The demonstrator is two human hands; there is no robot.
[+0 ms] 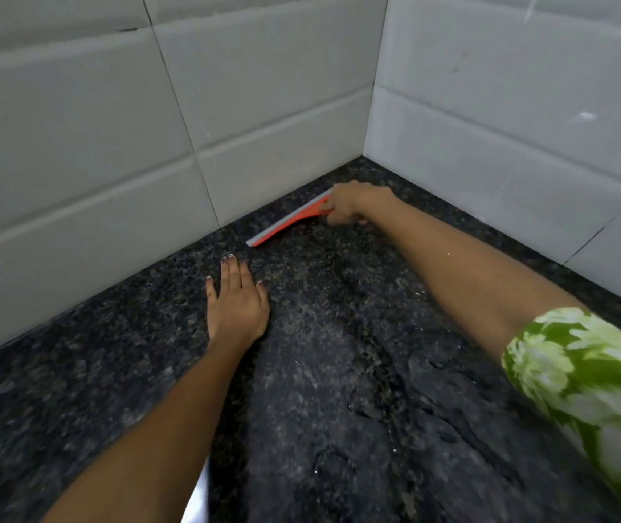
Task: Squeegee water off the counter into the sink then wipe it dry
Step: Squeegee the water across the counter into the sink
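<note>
An orange squeegee (287, 221) with a grey rubber blade lies blade-down on the black speckled granite counter (94, 371), close to the far corner where two tiled walls meet. My right hand (350, 203) is shut on its handle, arm stretched far forward. My left hand (237, 300) rests flat on the counter, fingers apart, nearer to me and left of the squeegee. Water streaks and small puddles (369, 405) shine on the counter between my arms. No sink basin is in view.
Pale grey tiled walls (86, 145) rise on the left and on the right (508, 107), closing the corner. A thin shiny metal strip (195, 496) shows at the bottom edge by my left forearm. My right sleeve (588, 375) is green and white.
</note>
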